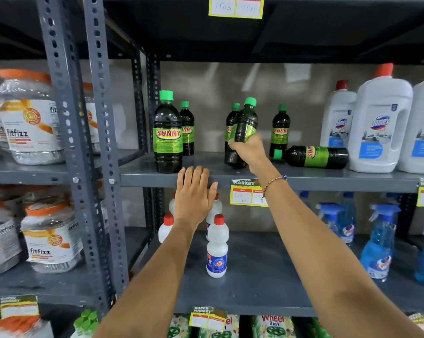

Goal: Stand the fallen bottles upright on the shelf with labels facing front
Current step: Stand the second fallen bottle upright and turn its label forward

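Observation:
Dark Sunny bottles with green caps and green labels stand on the grey middle shelf (303, 178). My right hand (248, 148) grips one bottle (243, 128) around its label, holding it tilted to the right with its base near the shelf. One bottle (313, 156) lies on its side to the right, cap pointing left. An upright bottle (168, 135) stands front left with its label facing front, another (187, 129) behind it. Two more stand at the back (280, 130), (230, 123). My left hand (193, 191) rests flat, fingers apart, against the shelf's front edge.
Large white Domex jugs (379, 125) stand right of the lying bottle. Below are small white red-capped bottles (217, 247) and blue spray bottles (379, 242). Fitfizz jars (27, 118) fill the left rack past the perforated grey posts (101, 142). Price tags (247, 193) hang on shelf edges.

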Action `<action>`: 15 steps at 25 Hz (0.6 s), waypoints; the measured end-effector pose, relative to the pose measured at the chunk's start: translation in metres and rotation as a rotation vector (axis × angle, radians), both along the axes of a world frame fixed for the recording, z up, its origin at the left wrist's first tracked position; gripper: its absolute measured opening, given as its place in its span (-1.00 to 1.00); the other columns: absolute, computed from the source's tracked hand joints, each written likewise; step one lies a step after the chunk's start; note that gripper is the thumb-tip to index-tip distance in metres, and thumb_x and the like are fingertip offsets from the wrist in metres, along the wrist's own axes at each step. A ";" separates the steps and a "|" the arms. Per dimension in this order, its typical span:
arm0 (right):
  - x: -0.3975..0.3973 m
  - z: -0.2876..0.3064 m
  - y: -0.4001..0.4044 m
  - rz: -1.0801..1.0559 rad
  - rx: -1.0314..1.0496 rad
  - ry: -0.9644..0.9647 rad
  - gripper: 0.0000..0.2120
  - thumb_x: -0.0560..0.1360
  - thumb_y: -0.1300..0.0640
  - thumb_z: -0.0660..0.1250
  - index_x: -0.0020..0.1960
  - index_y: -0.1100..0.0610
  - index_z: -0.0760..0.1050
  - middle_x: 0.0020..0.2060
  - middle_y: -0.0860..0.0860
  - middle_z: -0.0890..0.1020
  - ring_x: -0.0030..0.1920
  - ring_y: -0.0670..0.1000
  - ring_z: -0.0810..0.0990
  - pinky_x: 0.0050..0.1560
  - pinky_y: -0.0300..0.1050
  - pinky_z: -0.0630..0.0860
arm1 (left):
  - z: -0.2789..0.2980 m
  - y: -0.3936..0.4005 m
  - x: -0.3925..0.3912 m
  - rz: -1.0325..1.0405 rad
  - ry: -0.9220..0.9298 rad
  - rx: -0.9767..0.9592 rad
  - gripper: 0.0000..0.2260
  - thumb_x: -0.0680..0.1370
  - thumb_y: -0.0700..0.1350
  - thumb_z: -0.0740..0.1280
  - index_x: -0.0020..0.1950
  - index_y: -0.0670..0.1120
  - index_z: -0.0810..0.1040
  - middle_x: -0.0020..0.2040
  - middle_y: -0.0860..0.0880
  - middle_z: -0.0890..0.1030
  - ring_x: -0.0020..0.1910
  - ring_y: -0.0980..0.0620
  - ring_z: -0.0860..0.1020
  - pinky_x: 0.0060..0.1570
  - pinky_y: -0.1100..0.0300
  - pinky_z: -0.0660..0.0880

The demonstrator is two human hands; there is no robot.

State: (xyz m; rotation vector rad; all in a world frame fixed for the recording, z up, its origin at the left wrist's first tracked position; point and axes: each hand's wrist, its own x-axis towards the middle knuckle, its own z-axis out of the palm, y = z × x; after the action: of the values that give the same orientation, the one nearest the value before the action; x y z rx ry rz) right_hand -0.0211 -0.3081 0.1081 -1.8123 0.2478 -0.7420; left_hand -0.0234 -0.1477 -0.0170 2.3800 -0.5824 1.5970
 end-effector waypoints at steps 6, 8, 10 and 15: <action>-0.002 -0.005 0.000 0.060 -0.159 0.000 -0.26 0.36 0.23 0.50 0.42 0.20 0.17 0.25 0.08 0.32 0.21 0.03 0.37 0.34 -0.04 0.39 | -0.001 0.003 0.001 -0.028 -0.014 -0.005 -0.61 0.60 0.08 0.06 0.20 -0.14 0.49 0.15 -0.11 0.58 0.19 -0.14 0.52 0.40 -0.01 0.19; -0.004 -0.008 -0.002 0.102 -0.120 -0.007 -0.22 0.38 0.22 0.50 0.44 0.19 0.12 0.28 0.10 0.39 0.26 0.06 0.40 0.31 -0.02 0.38 | -0.001 0.003 0.001 -0.028 -0.017 -0.004 -0.60 0.60 0.09 0.05 0.21 -0.13 0.49 0.15 -0.10 0.59 0.20 -0.14 0.52 0.39 -0.03 0.25; -0.008 -0.008 -0.002 0.136 -0.060 0.038 -0.25 0.40 0.23 0.49 0.41 0.21 0.10 0.20 0.10 0.45 0.21 0.05 0.44 0.21 -0.07 0.39 | -0.002 0.004 0.002 -0.031 -0.025 -0.004 -0.59 0.60 0.10 0.04 0.22 -0.13 0.49 0.15 -0.10 0.59 0.18 -0.13 0.53 0.37 -0.04 0.29; -0.013 -0.006 -0.003 0.178 0.078 0.117 -0.40 0.43 0.28 0.37 0.36 0.25 0.15 0.10 0.11 0.47 0.00 0.01 0.46 -0.25 -0.24 0.37 | -0.002 0.004 0.004 -0.012 -0.022 0.004 -0.59 0.61 0.10 0.04 0.24 -0.13 0.47 0.16 -0.11 0.58 0.19 -0.13 0.52 0.38 -0.03 0.26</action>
State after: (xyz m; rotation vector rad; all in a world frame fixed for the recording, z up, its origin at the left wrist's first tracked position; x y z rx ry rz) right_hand -0.0338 -0.3107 0.1019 -1.7795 0.1866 -0.4962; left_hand -0.0194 -0.1438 -0.0194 2.3601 -0.6040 1.6203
